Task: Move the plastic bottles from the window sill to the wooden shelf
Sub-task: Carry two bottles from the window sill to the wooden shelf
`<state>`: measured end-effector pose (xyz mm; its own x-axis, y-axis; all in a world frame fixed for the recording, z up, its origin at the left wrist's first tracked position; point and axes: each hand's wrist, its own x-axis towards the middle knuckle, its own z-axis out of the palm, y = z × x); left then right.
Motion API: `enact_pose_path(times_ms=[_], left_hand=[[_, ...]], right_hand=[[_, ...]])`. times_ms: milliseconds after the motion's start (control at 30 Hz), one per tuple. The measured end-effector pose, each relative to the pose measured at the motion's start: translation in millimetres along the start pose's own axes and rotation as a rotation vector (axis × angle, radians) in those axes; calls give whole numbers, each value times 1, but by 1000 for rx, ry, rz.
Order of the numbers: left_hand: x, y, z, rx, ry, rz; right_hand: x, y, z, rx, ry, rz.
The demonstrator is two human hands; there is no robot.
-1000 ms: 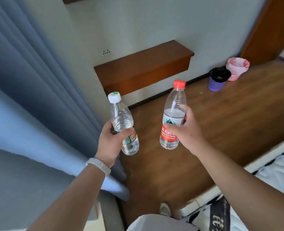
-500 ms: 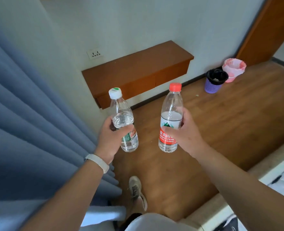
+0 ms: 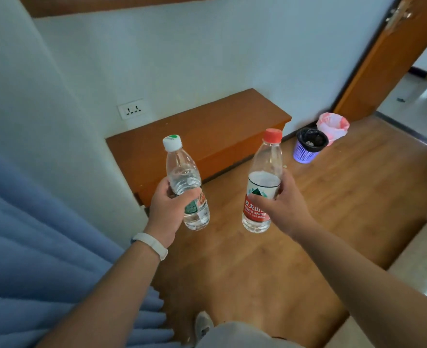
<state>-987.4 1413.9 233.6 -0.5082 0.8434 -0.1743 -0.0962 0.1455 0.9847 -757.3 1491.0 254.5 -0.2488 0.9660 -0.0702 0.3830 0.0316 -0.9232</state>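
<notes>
View from a person's head, looking down along both bare forearms stretched forward.

The left hand (image 3: pixel 168 209), a white band (image 3: pixel 149 243) on its wrist, is wrapped round the lower half of a white-capped bottle (image 3: pixel 182 172), with the thumb across the front above a green label. The right hand (image 3: pixel 282 204) is curled round a red-capped bottle (image 3: pixel 265 177) at its red and white label. Both bottles are clear plastic, part full of water and nearly upright, each leaning a little. They are carried side by side in the air with a gap between them, touching nothing but the hands.

Beyond the hands, more directly past the left one, a wooden shelf (image 3: pixel 202 126) sits low on a white wall, with a wall socket (image 3: pixel 131 111) above its left end. A blue curtain (image 3: pixel 44 247) hangs to the left of the left arm. Past the right hand, on the wooden floor (image 3: pixel 345 209), stand a purple bin (image 3: pixel 305 153) and a pink bin (image 3: pixel 333 126). The window sill is not in view.

This looks like the carrying step: both bottles are off the sill and not yet on the shelf. The next move probably calls for coming closer, lowering each bottle base first onto the flat shelf top, keeping them apart so they do not knock, then loosening the fingers.
</notes>
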Motion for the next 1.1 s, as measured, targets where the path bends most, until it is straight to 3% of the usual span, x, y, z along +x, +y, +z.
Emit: enact_pose_path(times_ms=[500, 1100], left_hand=[[87, 10, -46, 33, 124, -46], [244, 46, 18, 230, 365, -96]], right_hand=[[104, -10, 64, 32, -105, -17], [346, -19, 53, -21, -384, -75]])
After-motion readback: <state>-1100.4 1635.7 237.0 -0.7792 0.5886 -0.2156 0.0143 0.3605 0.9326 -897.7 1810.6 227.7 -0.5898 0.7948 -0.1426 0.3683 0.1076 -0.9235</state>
